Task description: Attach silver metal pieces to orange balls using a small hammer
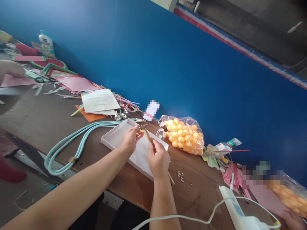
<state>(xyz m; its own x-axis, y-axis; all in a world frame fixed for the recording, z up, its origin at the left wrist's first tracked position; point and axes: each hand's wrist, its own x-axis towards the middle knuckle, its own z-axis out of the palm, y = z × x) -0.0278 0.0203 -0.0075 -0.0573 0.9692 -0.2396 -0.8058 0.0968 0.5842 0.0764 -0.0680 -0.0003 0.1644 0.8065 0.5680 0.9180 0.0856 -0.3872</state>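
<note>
My left hand (pixel 131 138) is closed over the white shallow box (pixel 117 132), its fingers pinching a small shiny metal piece with a dark pointed part (pixel 143 126). What exactly this piece is, I cannot make out. Beside it, my right hand (pixel 158 158) grips a thin brown wooden stick (pixel 148 137). The stick's upper end touches or nearly touches the metal piece, and its pale lower end shows below the hand. Light-blue cords (pixel 81 142) lie looped left of the box. Several small shiny metal beads (pixel 180 176) rest on the table right of my right hand.
A clear bag of orange balls (pixel 183 135) lies behind the box. A white power strip (pixel 231 201) and its cable (pixel 192 220) cross the front right. Papers (pixel 99 100) and strips are piled at the back left. Another person's hand (pixel 11 68) is at far left.
</note>
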